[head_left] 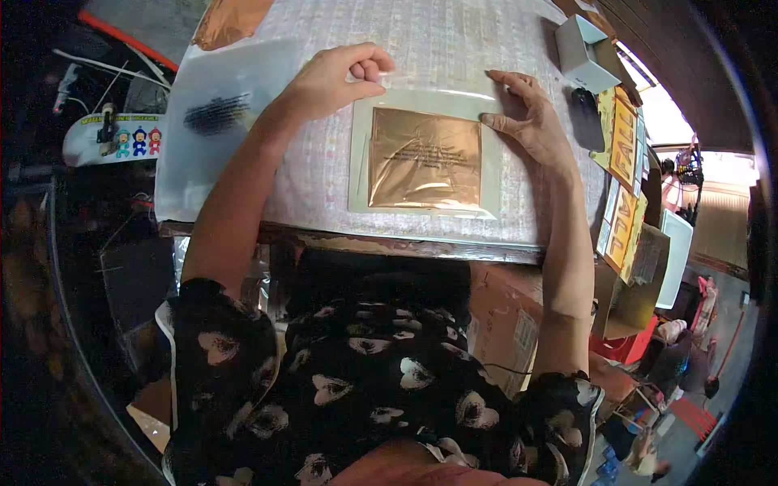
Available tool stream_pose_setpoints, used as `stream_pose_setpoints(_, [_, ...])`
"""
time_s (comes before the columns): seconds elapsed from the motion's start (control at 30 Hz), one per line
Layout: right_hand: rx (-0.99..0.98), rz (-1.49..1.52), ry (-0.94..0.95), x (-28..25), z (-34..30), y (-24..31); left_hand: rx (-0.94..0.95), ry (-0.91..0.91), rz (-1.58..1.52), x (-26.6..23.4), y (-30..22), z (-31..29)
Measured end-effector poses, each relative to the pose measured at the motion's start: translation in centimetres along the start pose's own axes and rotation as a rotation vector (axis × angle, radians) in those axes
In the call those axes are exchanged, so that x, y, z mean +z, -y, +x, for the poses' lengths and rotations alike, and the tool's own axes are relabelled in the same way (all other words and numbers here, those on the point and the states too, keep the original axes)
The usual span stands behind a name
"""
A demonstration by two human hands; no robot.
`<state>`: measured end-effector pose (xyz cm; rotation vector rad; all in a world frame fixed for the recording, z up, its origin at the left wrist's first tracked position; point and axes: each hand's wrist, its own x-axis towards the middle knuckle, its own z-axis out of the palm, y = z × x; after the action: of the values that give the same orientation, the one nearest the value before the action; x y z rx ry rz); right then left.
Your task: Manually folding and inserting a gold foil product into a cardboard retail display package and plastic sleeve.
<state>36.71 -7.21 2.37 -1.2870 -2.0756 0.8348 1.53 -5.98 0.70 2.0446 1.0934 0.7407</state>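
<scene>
A copper-coloured foil packet (pixel 425 182) with small dark print lies flat in a clear plastic sleeve (pixel 489 182) near the table's front edge. A pale backing edge shows around the foil. My left hand (pixel 336 79) is above the sleeve's upper left corner, its fingers curled and its thumb and forefinger at the clear film of the sleeve's top flap. On the other side, my right hand (pixel 531 121) rests with fingers apart, the thumb touching the sleeve's right edge near the upper corner.
Left of my forearm lies a stack of clear sleeves (pixel 190 154) with a dark smudge-like patch. Another copper foil piece (pixel 231 20) sits at the far left. A small open white box (pixel 585 53), a dark mouse-like object (pixel 586 117) and yellow printed cartons (pixel 620 202) line the right edge.
</scene>
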Motion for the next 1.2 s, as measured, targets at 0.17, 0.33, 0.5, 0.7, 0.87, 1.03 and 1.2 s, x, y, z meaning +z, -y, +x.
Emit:
stream_pose_setpoints(0.17, [0.031,0.097,0.021,0.2,0.1,-0.3,-0.019,-0.006,0.006,0.6,-0.4,-0.5])
stream_pose_setpoints(0.33, [0.05,0.138,-0.023,0.6,-0.1,-0.6,0.094,-0.021,0.059,0.4,-0.7,-0.6])
stream_pose_setpoints(0.5, [0.0,0.161,-0.09,1.1,-0.3,-1.6,0.212,-0.059,0.171,0.6,-0.6,-0.7])
stream_pose_setpoints(0.7, [-0.157,-0.135,-0.066,0.1,-0.8,-1.8,0.507,-0.111,0.554,0.8,-1.1,-1.8])
stream_pose_setpoints(0.87, [-0.251,-0.644,0.023,-0.7,-2.9,0.7,0.469,-0.085,0.638,0.8,-1.6,-3.8])
stream_pose_setpoints(1.03, [-0.175,-0.918,0.137,-0.2,-4.0,2.0,0.446,-0.069,0.789,1.1,-2.1,-4.3])
stream_pose_setpoints(1.2, [-0.223,-0.661,0.179,7.1,-2.4,7.0,0.366,-0.014,0.805,1.5,-1.7,-4.6])
